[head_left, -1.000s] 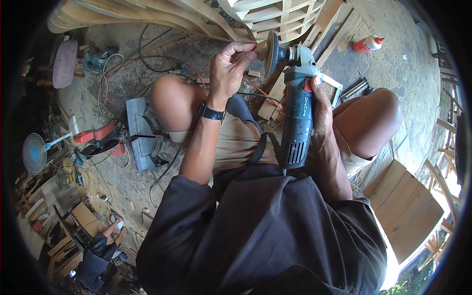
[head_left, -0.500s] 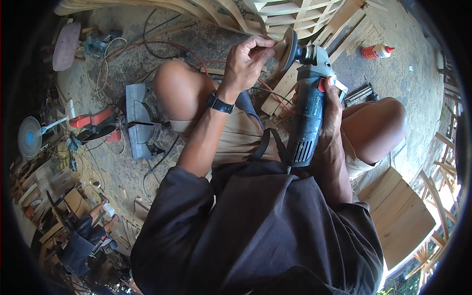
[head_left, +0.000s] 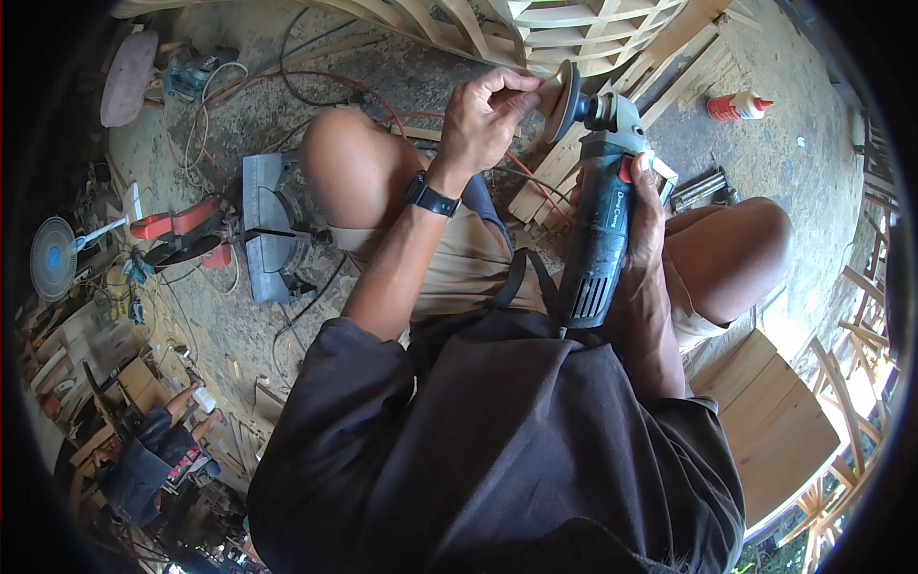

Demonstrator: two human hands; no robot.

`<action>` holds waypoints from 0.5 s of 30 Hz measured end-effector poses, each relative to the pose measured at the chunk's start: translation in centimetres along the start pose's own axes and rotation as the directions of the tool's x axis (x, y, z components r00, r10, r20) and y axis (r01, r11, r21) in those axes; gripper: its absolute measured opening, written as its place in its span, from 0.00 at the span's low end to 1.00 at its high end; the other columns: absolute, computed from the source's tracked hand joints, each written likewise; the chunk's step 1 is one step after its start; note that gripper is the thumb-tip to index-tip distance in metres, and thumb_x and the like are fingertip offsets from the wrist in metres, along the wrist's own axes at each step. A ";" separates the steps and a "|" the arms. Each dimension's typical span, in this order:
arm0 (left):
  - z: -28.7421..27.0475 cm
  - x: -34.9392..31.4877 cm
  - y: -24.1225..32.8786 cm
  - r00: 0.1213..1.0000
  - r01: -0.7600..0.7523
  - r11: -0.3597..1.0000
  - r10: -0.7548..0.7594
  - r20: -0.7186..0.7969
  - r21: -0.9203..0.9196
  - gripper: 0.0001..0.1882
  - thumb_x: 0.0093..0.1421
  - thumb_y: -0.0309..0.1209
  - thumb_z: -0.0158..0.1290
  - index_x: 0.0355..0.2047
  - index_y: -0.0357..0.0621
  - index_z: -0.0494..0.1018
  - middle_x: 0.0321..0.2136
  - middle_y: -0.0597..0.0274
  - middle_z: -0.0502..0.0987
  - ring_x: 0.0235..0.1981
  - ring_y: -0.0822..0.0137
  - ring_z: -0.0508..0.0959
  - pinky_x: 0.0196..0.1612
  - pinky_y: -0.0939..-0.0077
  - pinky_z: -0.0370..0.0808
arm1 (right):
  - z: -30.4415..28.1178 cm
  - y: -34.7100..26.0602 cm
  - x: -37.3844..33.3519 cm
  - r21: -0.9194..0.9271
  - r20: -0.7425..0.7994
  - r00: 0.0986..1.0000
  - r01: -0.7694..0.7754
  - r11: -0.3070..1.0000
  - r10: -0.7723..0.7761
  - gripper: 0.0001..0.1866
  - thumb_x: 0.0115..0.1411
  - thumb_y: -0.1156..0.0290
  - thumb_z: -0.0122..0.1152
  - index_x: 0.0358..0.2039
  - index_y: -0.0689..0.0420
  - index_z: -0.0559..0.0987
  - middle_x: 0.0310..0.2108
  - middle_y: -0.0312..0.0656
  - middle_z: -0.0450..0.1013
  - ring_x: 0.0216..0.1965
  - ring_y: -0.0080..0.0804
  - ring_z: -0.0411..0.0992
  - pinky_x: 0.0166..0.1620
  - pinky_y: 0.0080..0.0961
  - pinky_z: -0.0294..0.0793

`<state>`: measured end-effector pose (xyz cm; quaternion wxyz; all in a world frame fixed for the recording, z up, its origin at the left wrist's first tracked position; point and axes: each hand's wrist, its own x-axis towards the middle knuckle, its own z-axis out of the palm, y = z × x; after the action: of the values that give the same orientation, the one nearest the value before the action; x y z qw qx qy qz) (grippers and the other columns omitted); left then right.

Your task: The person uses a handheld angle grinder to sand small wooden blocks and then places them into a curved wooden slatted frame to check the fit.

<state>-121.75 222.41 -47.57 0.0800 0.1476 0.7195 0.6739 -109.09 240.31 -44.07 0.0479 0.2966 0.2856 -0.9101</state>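
Note:
A dark teal angle grinder [head_left: 595, 239] with a grey gear head lies upright along my body, its disc end away from me. My right hand [head_left: 647, 206] wraps round its body, the thumb beside the red switch. At the far end sits a round backing pad with a tan sanding disc [head_left: 552, 94]. My left hand [head_left: 483, 120], with a black watch on the wrist, pinches the disc's face or edge between thumb and fingers. The fingertips partly cover what they grip. Most of my right fingers are hidden behind the grinder.
Beyond the disc stands a curved wooden lattice frame [head_left: 583, 36], with loose planks [head_left: 545, 187] below it. A red-and-white glue bottle [head_left: 738, 106] is at the right. Left are a mitre saw [head_left: 263, 230], cables and a fan [head_left: 54, 256]. Another person [head_left: 143, 469] sits at lower left.
The view has shifted slightly. Both hands keep nearly the same hold on the grinder and its disc; the left fingers have moved only a little. The person at lower left has changed posture slightly.

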 end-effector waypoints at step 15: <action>0.2 -0.4 0.1 1.000 0.000 1.000 0.000 0.002 0.018 0.08 0.62 0.25 0.62 0.41 0.37 0.80 0.40 0.60 0.83 0.40 0.75 0.80 0.46 0.80 0.77 | -0.3 -0.1 0.0 -0.022 0.003 1.000 0.015 1.000 -0.015 0.23 0.68 0.54 0.59 0.51 0.59 0.69 0.28 0.46 0.75 0.22 0.37 0.78 0.24 0.29 0.83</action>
<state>-121.26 222.49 -47.48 0.0793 0.1491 0.7253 0.6674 -108.98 240.58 -44.26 0.0447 0.2926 0.2977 -0.9076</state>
